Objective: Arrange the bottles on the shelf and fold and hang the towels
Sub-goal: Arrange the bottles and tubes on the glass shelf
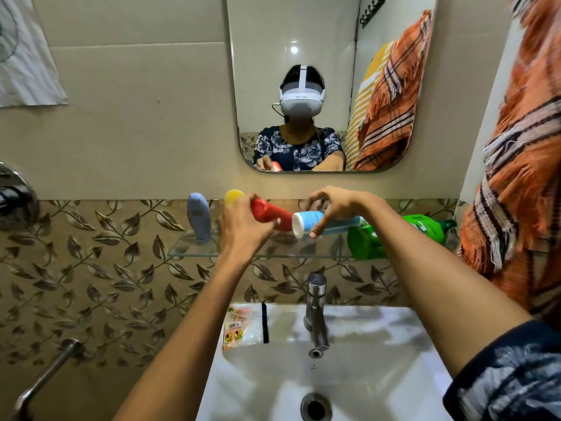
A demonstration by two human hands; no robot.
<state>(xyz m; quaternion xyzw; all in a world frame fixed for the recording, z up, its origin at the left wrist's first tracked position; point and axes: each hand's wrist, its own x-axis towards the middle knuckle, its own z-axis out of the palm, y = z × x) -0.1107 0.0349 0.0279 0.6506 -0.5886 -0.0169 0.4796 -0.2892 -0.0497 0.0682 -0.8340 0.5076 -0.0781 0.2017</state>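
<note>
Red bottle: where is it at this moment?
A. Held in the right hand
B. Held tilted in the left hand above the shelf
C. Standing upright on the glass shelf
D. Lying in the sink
B: the left hand grips the red bottle at a slant above the glass shelf, while the right hand holds the blue bottle.

Frame centre: left hand [239, 226] grips tilted red plastic bottle [268, 214]; right hand [329, 206] grips light-blue bottle with white cap [309, 224], lying sideways. Both over clear glass shelf [194, 252]. Grey-blue bottle [198, 215] upright at shelf's left; green bottle [368, 240] lying right. Orange plaid towel [516, 189] hangs far right.
</note>
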